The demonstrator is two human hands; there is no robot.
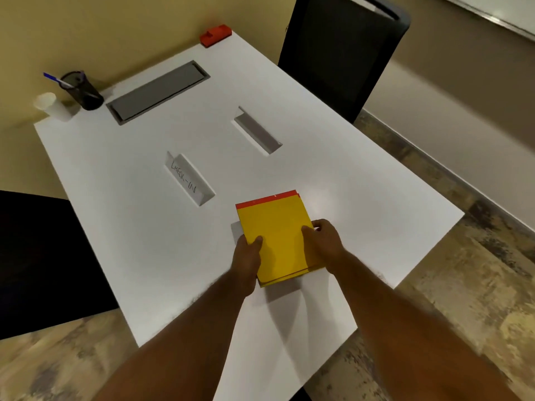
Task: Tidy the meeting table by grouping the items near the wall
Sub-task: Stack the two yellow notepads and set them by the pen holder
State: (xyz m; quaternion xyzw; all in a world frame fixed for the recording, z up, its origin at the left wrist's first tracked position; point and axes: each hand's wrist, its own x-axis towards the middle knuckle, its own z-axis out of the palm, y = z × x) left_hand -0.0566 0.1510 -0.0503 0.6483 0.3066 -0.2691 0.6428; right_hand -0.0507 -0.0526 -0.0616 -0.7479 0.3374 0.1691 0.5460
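A stack of yellow notepads with red top bindings is held slightly above the white table, casting a shadow beneath. My left hand grips its left edge and my right hand grips its right edge, thumbs on top. Two folded white name cards stand mid-table: one marked "CHECK-IN" and a blank one. By the wall sit a black mesh pen cup with a blue pen, a white paper cup lying on its side, and a red stapler-like object.
A grey cable hatch is set into the tabletop near the wall. A black chair stands at the far right side, another dark chair at the left. The table's near corner lies under my forearms.
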